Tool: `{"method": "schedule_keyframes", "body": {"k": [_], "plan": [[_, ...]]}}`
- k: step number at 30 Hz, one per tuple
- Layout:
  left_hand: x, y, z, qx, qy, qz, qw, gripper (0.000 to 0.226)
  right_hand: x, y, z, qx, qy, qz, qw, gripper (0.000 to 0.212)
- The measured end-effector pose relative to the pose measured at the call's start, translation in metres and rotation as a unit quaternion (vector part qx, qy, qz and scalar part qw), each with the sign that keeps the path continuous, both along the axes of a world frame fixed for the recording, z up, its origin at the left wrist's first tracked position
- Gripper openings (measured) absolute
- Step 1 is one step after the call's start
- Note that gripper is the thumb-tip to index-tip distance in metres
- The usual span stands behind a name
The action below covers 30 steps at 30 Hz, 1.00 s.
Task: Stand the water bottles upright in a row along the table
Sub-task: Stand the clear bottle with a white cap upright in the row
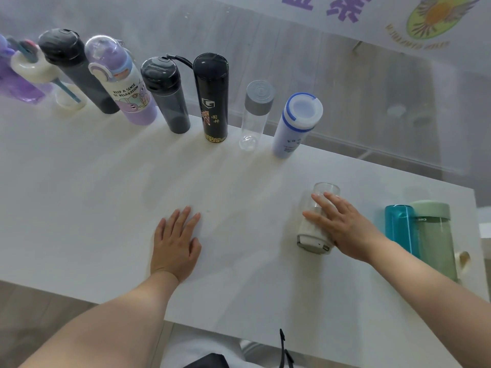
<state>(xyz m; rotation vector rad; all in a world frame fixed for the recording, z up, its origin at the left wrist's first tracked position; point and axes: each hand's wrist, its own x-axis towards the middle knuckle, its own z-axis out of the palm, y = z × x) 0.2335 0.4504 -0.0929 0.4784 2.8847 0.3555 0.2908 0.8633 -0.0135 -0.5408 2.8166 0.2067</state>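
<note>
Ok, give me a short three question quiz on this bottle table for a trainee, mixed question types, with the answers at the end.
1. True or false: the left hand holds a bottle.
2. Which bottle stands at the right end of the far row? A) black flask B) white and blue bottle C) purple cartoon bottle
3. What does the right hand rest on, and how does that thing lie?

Key
1. False: it lies flat on the table, fingers straight.
2. B: the white and blue bottle, just right of the clear bottle with the grey cap.
3. The glass bottle, which lies on its side, apart from the row; fingers spread over it, not yet curled round.
</note>
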Motion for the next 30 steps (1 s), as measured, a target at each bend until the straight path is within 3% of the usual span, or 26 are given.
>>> {"method": "schedule_keyframes", "body": {"k": [6, 11, 14, 18, 20, 26, 30], "plan": [[0.0, 0.0, 0.0, 0.001, 0.004, 0.001, 1.0, 0.058, 0.014, -0.029, 0.004, -0.099, 0.005, -0.146, 0.984, 0.102], [0.0, 0.0, -0.001, -0.003, 0.003, -0.001, 1.0, 0.058, 0.022, -0.048, 0.018, -0.247, 0.011, -0.292, 0.924, 0.091], [0.0, 0.0, 0.0, -0.004, 0.003, -0.001, 1.0, 0.058, 0.02, -0.057, 0.029, -0.349, 0.017, -0.381, 0.856, 0.084], [0.0, 0.0, 0.001, -0.004, 0.001, -0.001, 1.0, 0.059, 0.025, -0.069, 0.027, -0.493, 0.005, -0.517, 0.7, 0.07], [0.0, 0.0, 0.001, -0.008, -0.002, -0.001, 1.0, 0.059, 0.031, -0.072, 0.025, -0.505, 0.027, -0.562, 0.655, 0.069], [0.0, 0.0, 0.002, -0.007, -0.002, 0.0, 1.0, 0.059, 0.037, -0.071, 0.015, -0.516, 0.043, -0.58, 0.628, 0.065], [0.0, 0.001, 0.003, -0.002, -0.003, 0.001, 1.0, 0.059, 0.033, -0.074, 0.009, -0.528, 0.056, -0.586, 0.613, 0.082]]}}
